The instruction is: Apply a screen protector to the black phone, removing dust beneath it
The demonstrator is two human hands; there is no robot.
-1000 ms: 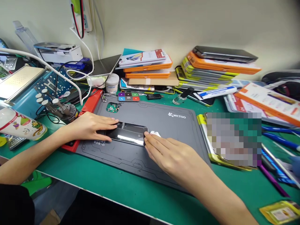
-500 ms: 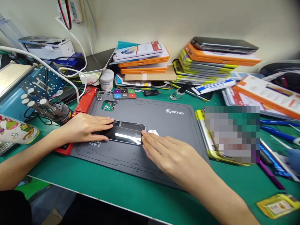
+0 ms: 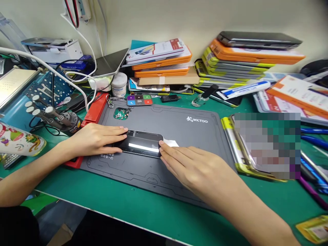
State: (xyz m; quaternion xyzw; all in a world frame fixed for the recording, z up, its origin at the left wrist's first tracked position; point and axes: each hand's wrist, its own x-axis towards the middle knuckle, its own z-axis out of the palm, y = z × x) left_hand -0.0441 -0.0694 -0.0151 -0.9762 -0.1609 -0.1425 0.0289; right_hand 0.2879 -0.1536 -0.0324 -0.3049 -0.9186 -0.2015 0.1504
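Observation:
A black smartphone (image 3: 140, 143) lies screen up on a grey work mat (image 3: 143, 119), with a bright light strip reflected in its glass. Over its left end stretches my left hand (image 3: 98, 138), fingers at the far edge and thumb at the near edge, gripping it between them. At the phone's right end, my right hand (image 3: 189, 164) presses its fingertips together against the corner. From beneath those fingers a white wipe (image 3: 171, 142) sticks out on the far side. The phone's left end and most of the wipe are hidden by my hands.
A red holder (image 3: 94, 111) borders the mat's left side, beside a screwdriver stand (image 3: 69, 123). Behind are a white jar (image 3: 119, 85), a small glass bottle (image 3: 201, 99) and stacked orange boxes (image 3: 161, 63). Yellow-edged packages (image 3: 230, 147) and pliers (image 3: 314, 136) lie right.
The whole view has shifted slightly, so things sit further right. Both hands stay on the phone, and a little more of the white wipe shows beside my right fingers.

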